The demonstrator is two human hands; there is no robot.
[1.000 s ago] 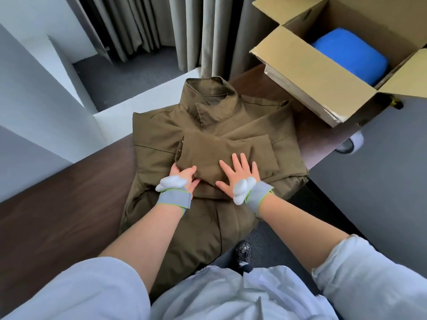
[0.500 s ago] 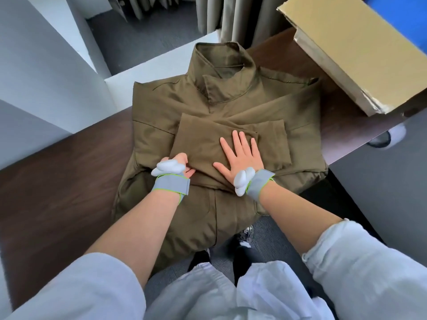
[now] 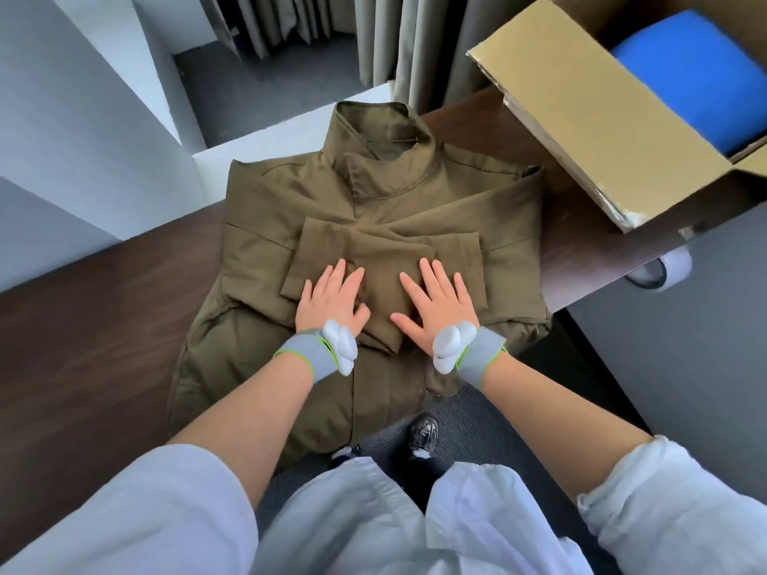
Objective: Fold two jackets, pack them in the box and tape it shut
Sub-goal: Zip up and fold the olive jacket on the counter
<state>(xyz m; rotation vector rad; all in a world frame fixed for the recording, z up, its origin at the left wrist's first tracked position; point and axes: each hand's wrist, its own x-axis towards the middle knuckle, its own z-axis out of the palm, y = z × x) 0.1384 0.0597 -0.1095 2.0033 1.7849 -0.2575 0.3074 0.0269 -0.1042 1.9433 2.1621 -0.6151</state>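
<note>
An olive-brown jacket (image 3: pixel 265 226) lies collar-away on the dark wooden table (image 3: pixel 83 334), its sleeves folded across the chest and its hem hanging over the near edge. My left hand (image 3: pixel 330 298) and my right hand (image 3: pixel 436 302) both press flat on the folded sleeves, fingers straight and spread. An open cardboard box (image 3: pixel 581 118) stands at the back right with a folded blue jacket (image 3: pixel 701 76) inside it. A roll of tape (image 3: pixel 660 267) sits at the table's right edge, below the box.
Grey curtains (image 3: pixel 398 39) hang behind the table. White partition walls (image 3: pixel 62 118) stand at the left. Grey carpet and my shoes show below the table's near edge.
My left hand, curled at the sleeve's edge before, now lies flat on the sleeves beside my right hand. The camera view has shifted so the box's inside shows again.
</note>
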